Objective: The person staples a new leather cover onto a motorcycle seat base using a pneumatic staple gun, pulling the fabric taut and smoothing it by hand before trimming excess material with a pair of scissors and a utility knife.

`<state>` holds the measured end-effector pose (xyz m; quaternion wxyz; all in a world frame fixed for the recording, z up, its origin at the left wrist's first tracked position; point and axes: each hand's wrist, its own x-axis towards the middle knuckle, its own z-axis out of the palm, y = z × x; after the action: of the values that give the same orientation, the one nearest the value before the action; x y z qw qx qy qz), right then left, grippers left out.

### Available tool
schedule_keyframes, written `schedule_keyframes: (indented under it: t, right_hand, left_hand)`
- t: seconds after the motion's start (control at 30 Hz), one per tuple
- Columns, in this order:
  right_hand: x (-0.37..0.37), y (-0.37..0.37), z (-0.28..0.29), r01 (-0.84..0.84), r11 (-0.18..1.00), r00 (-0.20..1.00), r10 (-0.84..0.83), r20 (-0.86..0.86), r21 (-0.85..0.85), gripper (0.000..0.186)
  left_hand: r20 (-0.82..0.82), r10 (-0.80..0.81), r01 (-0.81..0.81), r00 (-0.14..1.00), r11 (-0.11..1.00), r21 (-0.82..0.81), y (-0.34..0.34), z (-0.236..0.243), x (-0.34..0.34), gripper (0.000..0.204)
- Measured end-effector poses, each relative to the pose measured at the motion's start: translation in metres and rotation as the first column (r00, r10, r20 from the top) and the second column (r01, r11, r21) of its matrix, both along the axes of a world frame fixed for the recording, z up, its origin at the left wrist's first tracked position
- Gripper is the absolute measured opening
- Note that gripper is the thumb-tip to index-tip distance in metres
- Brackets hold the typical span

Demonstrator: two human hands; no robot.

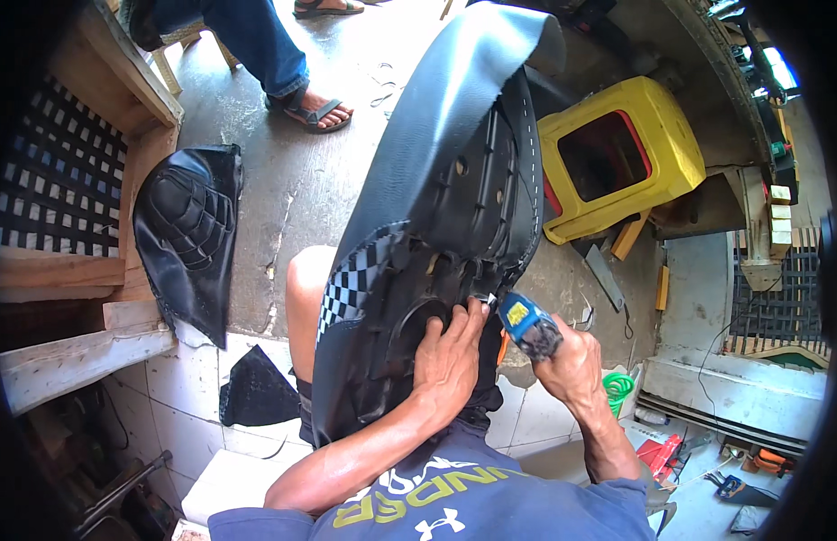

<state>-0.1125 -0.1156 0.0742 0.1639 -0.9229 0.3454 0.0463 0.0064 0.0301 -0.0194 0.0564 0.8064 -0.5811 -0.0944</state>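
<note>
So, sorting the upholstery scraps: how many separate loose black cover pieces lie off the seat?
2. A large padded black cover piece leans by the wooden frame at left; a small black scrap lies on the white tiles below it. More may be hidden behind the seat.

a stained grey concrete floor point(283, 189) lies in daylight. right of it a yellow plastic stool point(680, 144) lies tipped over; left of it stand wooden frames point(121, 81); white tiles point(188, 388) border it below.

The cracked concrete floor point(301, 180) carries a yellow plastic stool point(617, 153) tipped on its side — plus a black quilted seat cover point(188, 234) leaning against a wooden crate point(121, 108) — and somebody's sandalled foot point(315, 110).
</note>
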Motion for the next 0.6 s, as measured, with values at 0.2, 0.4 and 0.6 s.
schedule_keyframes:
  t: [0.2,0.4,0.6]
  right_hand:
    - [-0.026,0.011,-0.023,0.029,0.987,0.983,-0.057,0.173,0.16,0.027]
    - [-0.027,0.018,-0.028,0.008,0.993,0.981,-0.031,0.19,0.118,0.033]
    - [-0.01,0.028,-0.012,-0.003,1.0,0.998,0.001,0.059,0.024,0.04]
  left_hand:
    - [0.001,-0.012,0.012,1.0,1.0,-0.016,0.003,0.0,0.003,0.063]
    - [-0.002,-0.029,0.029,1.0,0.999,-0.023,0.005,-0.001,0.003,0.055]
    - [-0.003,-0.021,0.02,1.0,0.999,-0.041,0.003,-0.002,0.005,0.05]
